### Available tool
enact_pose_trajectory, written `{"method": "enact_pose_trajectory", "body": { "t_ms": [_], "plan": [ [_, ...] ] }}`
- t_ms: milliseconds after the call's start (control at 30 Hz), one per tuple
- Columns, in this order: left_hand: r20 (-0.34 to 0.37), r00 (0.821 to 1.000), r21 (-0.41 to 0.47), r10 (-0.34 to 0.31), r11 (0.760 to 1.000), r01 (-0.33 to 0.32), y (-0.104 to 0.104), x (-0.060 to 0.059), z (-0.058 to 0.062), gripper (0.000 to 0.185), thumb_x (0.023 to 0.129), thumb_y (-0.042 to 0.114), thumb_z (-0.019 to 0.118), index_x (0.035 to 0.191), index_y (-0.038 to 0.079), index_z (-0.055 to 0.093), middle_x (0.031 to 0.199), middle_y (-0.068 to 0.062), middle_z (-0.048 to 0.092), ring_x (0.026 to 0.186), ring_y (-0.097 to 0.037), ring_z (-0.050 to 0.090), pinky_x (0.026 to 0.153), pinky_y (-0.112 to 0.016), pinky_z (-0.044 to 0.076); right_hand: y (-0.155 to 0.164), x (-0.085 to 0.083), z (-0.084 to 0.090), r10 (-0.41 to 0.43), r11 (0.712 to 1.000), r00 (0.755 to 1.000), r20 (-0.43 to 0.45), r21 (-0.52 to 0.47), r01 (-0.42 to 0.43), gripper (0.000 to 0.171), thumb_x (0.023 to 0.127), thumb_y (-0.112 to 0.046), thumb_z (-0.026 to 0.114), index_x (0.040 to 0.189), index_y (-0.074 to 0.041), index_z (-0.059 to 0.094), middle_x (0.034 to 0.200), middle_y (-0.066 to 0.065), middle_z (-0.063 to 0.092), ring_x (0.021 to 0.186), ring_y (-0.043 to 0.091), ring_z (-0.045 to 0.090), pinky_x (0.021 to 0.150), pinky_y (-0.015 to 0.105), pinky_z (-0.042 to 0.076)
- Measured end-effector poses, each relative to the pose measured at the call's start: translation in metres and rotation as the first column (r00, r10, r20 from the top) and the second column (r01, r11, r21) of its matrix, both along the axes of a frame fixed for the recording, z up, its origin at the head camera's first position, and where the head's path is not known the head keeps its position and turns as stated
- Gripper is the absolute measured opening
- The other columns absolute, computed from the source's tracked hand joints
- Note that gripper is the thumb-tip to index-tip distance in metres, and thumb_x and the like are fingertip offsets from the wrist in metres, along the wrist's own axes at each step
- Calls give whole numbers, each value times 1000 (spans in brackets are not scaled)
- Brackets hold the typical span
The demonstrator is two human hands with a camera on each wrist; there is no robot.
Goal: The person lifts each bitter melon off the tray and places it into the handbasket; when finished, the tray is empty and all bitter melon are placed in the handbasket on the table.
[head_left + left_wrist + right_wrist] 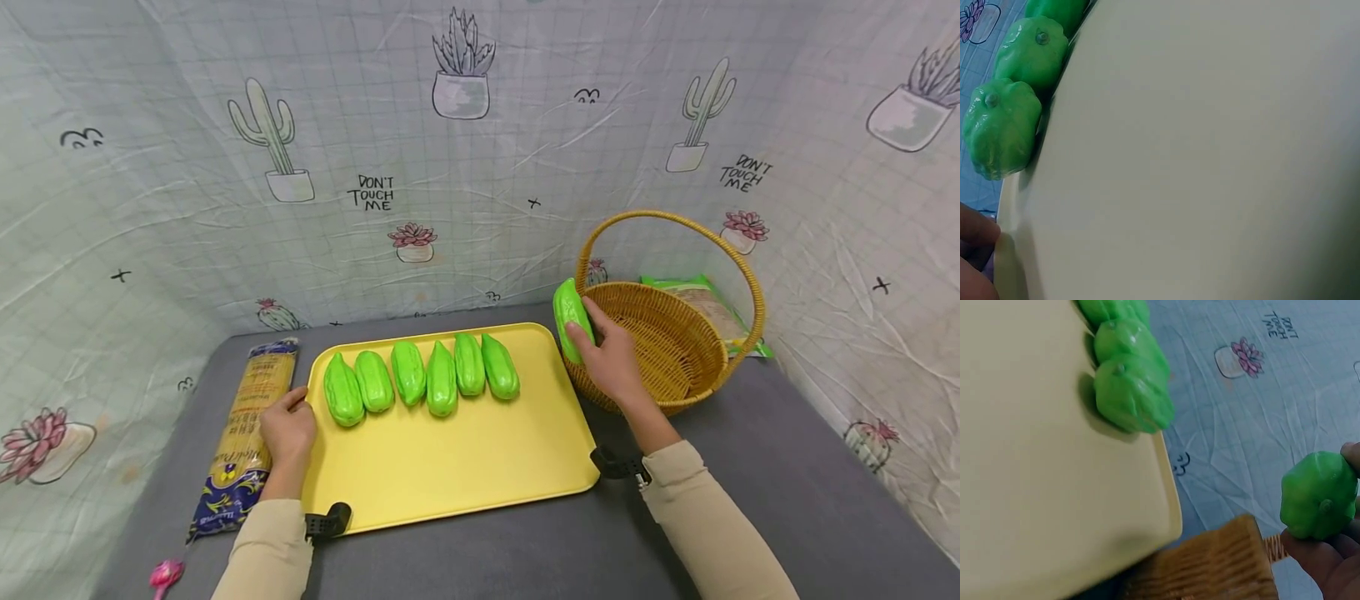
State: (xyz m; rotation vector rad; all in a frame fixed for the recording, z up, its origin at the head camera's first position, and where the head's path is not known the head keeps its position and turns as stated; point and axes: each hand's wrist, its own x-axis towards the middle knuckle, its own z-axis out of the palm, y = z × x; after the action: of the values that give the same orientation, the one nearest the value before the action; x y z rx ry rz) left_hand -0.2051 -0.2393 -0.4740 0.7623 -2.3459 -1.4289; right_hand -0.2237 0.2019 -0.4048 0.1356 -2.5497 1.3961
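Note:
My right hand (611, 354) holds a glossy, ridged green bitter melon (573, 321) between thumb and fingers, raised by the left rim of a wicker basket (712, 383). In the right wrist view the end of this bitter melon (1319, 497) faces the camera. Several more bitter melons (441, 379) lie in a row along the back of a yellow tray (450, 467). At the tray's left edge my left hand (288, 429) grips the rim with curled fingers. Its fingertips (982, 228) are right at that rim in the left wrist view.
A long bag of noodles (251, 425) lies left of the tray, with a small pink object (167, 573) in front of it. Behind the basket, whose tall handle (750, 283) arches up, lies a green-edged packet (701, 300). A printed cloth (510, 167) hangs behind the grey table (480, 558).

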Motion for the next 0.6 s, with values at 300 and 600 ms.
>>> {"method": "enact_pose_trajectory", "body": {
  "t_ms": [300, 600],
  "plan": [
    [2, 1000, 6, 0, 1000, 0, 0, -1, -1, 42, 101, 1, 41, 137, -6, 61, 133, -32, 61, 124, -43, 58, 98, -47, 48, 40, 1, 5, -27, 1000, 998, 50, -7, 27, 70, 107, -41, 49, 162, -6, 24, 161, 27, 37, 140, 44, 49, 106, 58, 50],
    [7, 1000, 3, 4, 1000, -4, -1, -2, -4, 42, 101, 1, 42, 138, -5, 61, 133, -32, 62, 123, -42, 59, 92, -38, 48, 72, 8, 7, -68, 998, 992, 109, 21, 66, 73, 106, -47, 47, 163, -8, 23, 161, 26, 36, 138, 45, 51, 101, 54, 53]
  ]
}}
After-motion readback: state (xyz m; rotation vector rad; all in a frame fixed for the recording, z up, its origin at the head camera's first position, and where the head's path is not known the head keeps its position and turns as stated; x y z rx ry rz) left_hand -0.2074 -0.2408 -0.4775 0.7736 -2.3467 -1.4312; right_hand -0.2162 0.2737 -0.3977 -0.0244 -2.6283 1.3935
